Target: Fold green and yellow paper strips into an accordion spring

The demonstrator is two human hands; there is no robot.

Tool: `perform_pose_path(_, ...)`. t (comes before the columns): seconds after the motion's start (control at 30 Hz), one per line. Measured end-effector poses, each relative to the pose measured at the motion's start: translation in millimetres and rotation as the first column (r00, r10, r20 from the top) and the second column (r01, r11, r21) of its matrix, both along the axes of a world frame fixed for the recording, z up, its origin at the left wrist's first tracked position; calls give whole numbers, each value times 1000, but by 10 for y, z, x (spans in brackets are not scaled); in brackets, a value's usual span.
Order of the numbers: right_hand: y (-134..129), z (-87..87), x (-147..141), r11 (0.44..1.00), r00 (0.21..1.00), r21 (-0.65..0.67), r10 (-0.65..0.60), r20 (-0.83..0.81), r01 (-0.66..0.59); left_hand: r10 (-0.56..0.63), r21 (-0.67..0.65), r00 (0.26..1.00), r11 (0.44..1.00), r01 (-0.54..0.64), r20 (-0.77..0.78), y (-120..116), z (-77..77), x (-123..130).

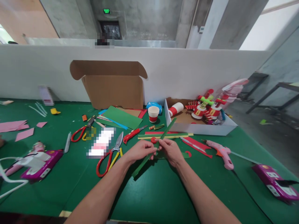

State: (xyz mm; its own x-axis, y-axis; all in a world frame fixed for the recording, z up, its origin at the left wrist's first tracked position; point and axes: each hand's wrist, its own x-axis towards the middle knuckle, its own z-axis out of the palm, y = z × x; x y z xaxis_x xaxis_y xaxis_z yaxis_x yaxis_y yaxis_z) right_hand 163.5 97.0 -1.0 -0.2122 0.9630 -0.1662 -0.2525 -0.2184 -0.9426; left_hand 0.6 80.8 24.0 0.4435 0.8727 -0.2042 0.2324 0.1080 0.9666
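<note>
A long green paper strip [143, 166] runs diagonally between my hands above the table, its far end pointing up and right. My left hand [141, 151] pinches it near the middle, fingers closed. Close beside, my right hand [171, 152] grips the same strip a little farther along. Just beyond my fingers shows a small red paper ring [153, 140]. Under my right hand lies a flat green paper piece [185, 155], with a red paper curl [188, 154] at its end. Red and yellow paper strips [142, 137] lie behind my hands.
Left of my hands are scissors [109, 160], a red utility knife [134, 134] and more scissors [79, 133]. A pink glue gun [221, 151] and purple power strip [275, 183] lie right. Behind stand a paper cup [153, 114] and a box [203, 128] of paper-cup figures.
</note>
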Motion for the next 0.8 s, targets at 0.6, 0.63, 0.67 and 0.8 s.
perform_pose_path(0.6,-51,-26,-82,991,996,-132,-8,-90,-4,29,78,1000,997,-29,4,40,-75,34)
perform_pose_path(0.63,-39,-19,-66,991,996,-131,-6,-91,-6,31,95,999,995,-28,-25,35,-74,33)
perform_pose_path(0.67,-26,-12,-48,992,996,-127,-9,-88,-2,29,109,998,994,-23,-56,30,-75,33)
perform_pose_path(0.8,8,3,2,995,998,-98,-21,-63,15,6,141,992,990,12,-125,14,-76,41)
